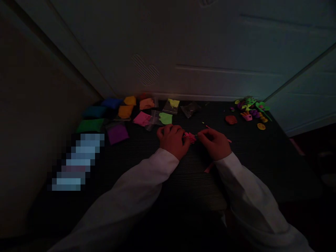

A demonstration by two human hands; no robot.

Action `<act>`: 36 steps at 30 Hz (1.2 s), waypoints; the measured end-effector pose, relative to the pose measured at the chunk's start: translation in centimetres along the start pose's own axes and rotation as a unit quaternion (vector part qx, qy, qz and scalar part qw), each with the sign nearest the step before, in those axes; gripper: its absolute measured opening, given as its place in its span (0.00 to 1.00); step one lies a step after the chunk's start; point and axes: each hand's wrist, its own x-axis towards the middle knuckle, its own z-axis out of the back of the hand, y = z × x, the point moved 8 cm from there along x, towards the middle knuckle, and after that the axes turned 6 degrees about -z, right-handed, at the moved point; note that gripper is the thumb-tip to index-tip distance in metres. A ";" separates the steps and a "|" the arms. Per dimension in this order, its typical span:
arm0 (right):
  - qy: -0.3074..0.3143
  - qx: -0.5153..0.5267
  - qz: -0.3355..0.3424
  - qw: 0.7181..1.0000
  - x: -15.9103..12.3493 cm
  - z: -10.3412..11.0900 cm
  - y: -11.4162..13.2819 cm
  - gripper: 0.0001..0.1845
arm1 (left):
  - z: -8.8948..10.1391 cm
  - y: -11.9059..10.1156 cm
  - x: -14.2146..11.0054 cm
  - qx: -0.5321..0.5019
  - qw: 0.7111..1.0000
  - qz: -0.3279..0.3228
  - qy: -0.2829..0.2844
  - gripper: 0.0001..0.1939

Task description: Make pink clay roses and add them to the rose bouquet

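In dim light, both my hands rest on a dark ribbed table (183, 182). My left hand (172, 139) is curled, its fingers pinching a small pink clay piece (190, 137) between the two hands. My right hand (215, 141) is closed around a thin pink tool (229, 140) whose tip points at the clay piece. Both arms wear white sleeves.
Several bags of coloured clay (123, 113) lie at the table's far left: blue, green, purple, orange, pink, lime. Finished clay figures (250, 108) and a red lump (231, 119) sit at far right. A blurred-out object (78, 161) lies on the left. A white panelled wall stands behind.
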 end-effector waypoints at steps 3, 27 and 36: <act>-0.002 -0.001 0.006 1.000 0.0 0.0 0.1 0.12 | -0.1 0.0 0.0 -0.005 1.000 0.005 0.010 0.11; -0.061 0.000 0.065 0.996 -0.6 1.4 1.4 0.10 | -2.2 1.6 -0.2 -0.464 0.876 0.119 0.054 0.23; -0.077 -0.044 0.226 0.970 -3.9 2.1 5.8 0.04 | -1.9 1.2 -1.5 -0.680 0.707 0.192 0.036 0.23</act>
